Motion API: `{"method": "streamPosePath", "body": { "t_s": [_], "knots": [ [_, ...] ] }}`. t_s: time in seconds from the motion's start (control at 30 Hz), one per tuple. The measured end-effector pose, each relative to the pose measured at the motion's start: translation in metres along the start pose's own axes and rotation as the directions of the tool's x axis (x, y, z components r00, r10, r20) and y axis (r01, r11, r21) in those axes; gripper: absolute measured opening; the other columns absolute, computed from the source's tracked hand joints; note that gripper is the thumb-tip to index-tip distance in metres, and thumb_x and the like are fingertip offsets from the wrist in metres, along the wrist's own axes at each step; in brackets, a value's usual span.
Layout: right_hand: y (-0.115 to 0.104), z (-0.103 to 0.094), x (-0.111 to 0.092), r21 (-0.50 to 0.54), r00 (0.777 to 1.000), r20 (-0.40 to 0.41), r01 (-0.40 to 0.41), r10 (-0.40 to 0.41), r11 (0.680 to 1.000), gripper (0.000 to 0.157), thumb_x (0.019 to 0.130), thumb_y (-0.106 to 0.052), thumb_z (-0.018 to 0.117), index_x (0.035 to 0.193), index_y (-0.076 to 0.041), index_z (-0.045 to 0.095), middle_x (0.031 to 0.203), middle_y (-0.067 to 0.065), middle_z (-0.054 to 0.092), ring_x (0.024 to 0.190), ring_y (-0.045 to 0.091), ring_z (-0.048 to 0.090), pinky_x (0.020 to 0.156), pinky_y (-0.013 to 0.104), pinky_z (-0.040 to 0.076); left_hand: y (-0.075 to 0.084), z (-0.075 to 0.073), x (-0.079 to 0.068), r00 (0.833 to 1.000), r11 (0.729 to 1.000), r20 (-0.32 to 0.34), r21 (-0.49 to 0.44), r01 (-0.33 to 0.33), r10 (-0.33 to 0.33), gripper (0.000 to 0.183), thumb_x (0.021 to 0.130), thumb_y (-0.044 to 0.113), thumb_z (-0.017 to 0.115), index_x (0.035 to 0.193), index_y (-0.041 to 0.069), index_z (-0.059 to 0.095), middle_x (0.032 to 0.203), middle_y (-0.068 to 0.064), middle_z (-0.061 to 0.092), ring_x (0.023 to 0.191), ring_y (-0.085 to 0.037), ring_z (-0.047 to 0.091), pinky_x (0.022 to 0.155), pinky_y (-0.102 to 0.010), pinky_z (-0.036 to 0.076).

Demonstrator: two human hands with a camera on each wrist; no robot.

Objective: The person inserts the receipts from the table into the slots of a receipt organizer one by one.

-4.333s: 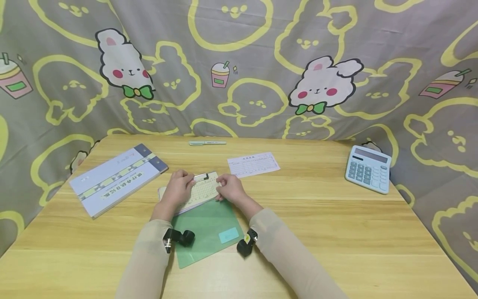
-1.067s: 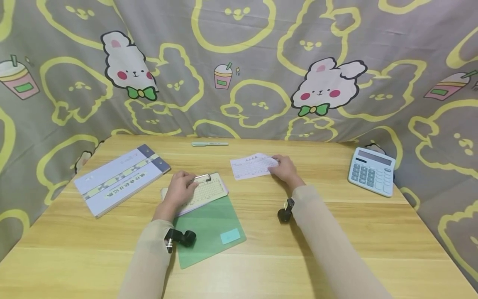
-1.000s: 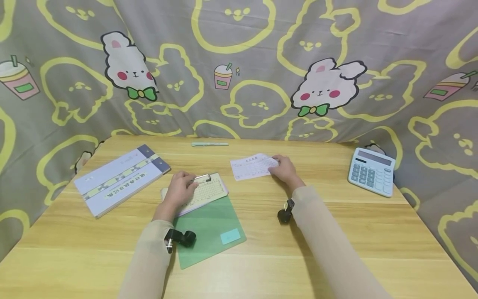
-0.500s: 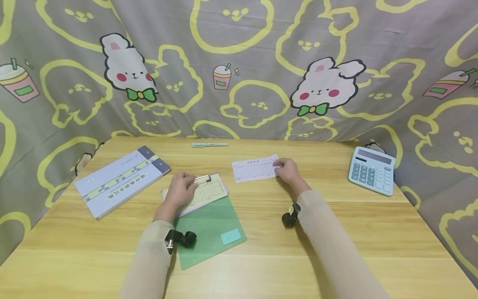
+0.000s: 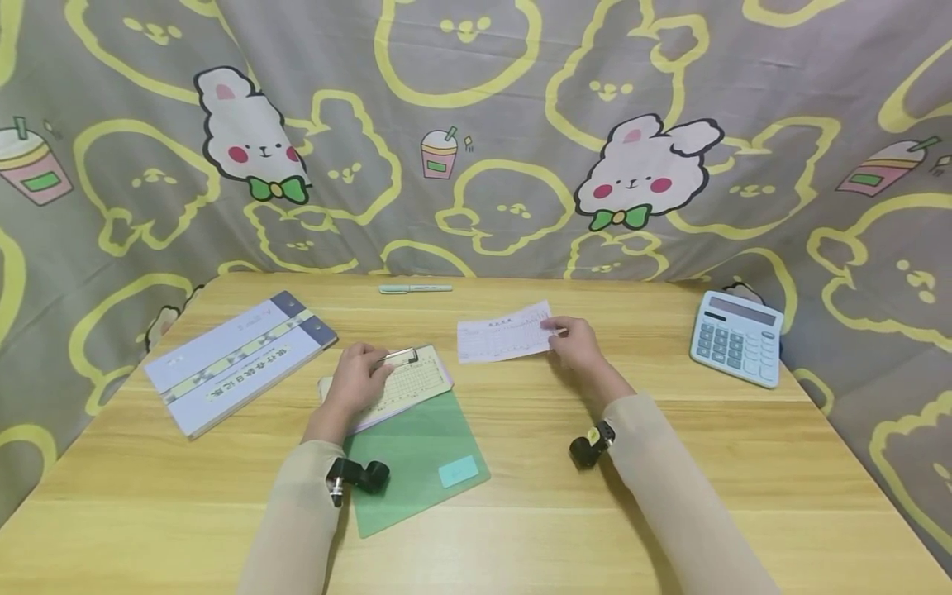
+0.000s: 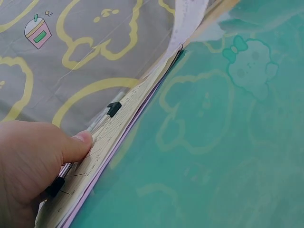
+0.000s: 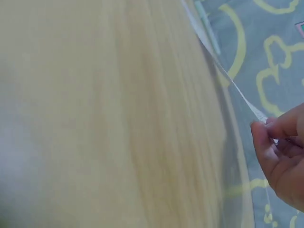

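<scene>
A green clipboard (image 5: 416, 463) lies left of centre, with cream printed forms (image 5: 416, 380) and pinkish sheets at its metal clip (image 5: 403, 357). My left hand (image 5: 355, 382) holds the clipboard at its clip end. In the left wrist view the left thumb (image 6: 78, 146) rests on the clip, with the other fingers hidden. Farther right, my right hand (image 5: 576, 343) pinches the right edge of a white printed slip (image 5: 498, 339) between thumb and fingers. The right wrist view has this slip (image 7: 228, 76) nearly edge-on, raised at the pinched end.
A light-blue ledger book (image 5: 238, 364) lies at the left of the wooden table (image 5: 565, 529). A pale green pen (image 5: 415, 288) lies near the back edge, and a light-blue calculator (image 5: 736, 339) at the right. Patterned cloth (image 5: 513, 124) hangs behind.
My right hand has left the forms at the clipboard and moved right to the white slip. It now pinches the slip, whose right end has come up. The left hand stays at the clip.
</scene>
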State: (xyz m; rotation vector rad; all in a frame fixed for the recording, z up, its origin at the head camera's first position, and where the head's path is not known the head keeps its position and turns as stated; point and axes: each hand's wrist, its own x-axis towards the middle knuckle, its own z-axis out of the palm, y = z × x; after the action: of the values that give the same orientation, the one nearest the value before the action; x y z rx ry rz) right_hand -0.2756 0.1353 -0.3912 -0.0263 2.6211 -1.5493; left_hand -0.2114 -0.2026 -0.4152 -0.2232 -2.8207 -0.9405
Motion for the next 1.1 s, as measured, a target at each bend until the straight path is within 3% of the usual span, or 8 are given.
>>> {"method": "streamPosePath", "body": {
  "t_s": [0.3, 0.47, 0.77, 1.1],
  "knots": [
    [-0.010, 0.001, -0.021, 0.192, 0.988, 0.012, 0.149, -0.154, 0.970, 0.031, 0.078, 0.011, 0.047, 0.109, 0.010, 0.052, 0.107, 0.023, 0.049, 0.069, 0.021, 0.055, 0.066, 0.038, 0.049, 0.002, -0.001, -0.001, 1.000, 1.000, -0.008, 0.006, -0.003, 0.003, 0.035, 0.085, 0.015, 0.053, 0.113, -0.006, 0.052, 0.105, -0.019, 0.046, 0.100, -0.033, 0.038, 0.086, -0.044, 0.031],
    [-0.012, 0.009, -0.028, 0.282, 0.980, 0.041, 0.176, -0.195, 0.943, 0.029, 0.077, 0.012, 0.049, 0.106, 0.012, 0.053, 0.099, 0.025, 0.051, 0.066, 0.016, 0.056, 0.066, 0.036, 0.049, 0.003, -0.002, -0.001, 1.000, 1.000, -0.009, 0.002, -0.002, 0.002, 0.036, 0.085, 0.015, 0.053, 0.113, -0.007, 0.052, 0.105, -0.019, 0.046, 0.101, -0.033, 0.038, 0.087, -0.045, 0.031],
    [-0.011, 0.034, -0.036, 0.269, 0.972, 0.164, 0.122, -0.170, 0.956, 0.029, 0.077, 0.009, 0.050, 0.106, 0.007, 0.055, 0.100, 0.020, 0.053, 0.070, 0.022, 0.057, 0.062, 0.033, 0.049, 0.003, -0.002, 0.000, 1.000, 1.000, 0.005, 0.006, 0.027, -0.027, 0.036, 0.086, 0.017, 0.052, 0.115, -0.005, 0.052, 0.107, -0.018, 0.045, 0.103, -0.032, 0.037, 0.088, -0.044, 0.030],
    [-0.018, 0.058, -0.042, 0.281, 0.938, 0.272, 0.138, -0.216, 0.950, 0.029, 0.074, 0.014, 0.049, 0.103, 0.012, 0.054, 0.092, 0.021, 0.053, 0.062, 0.016, 0.057, 0.057, 0.029, 0.050, 0.002, -0.001, 0.000, 0.999, 0.999, 0.008, 0.012, 0.046, -0.046, 0.037, 0.086, 0.018, 0.052, 0.115, -0.004, 0.051, 0.109, -0.018, 0.045, 0.104, -0.033, 0.037, 0.089, -0.045, 0.030]
  ]
}}
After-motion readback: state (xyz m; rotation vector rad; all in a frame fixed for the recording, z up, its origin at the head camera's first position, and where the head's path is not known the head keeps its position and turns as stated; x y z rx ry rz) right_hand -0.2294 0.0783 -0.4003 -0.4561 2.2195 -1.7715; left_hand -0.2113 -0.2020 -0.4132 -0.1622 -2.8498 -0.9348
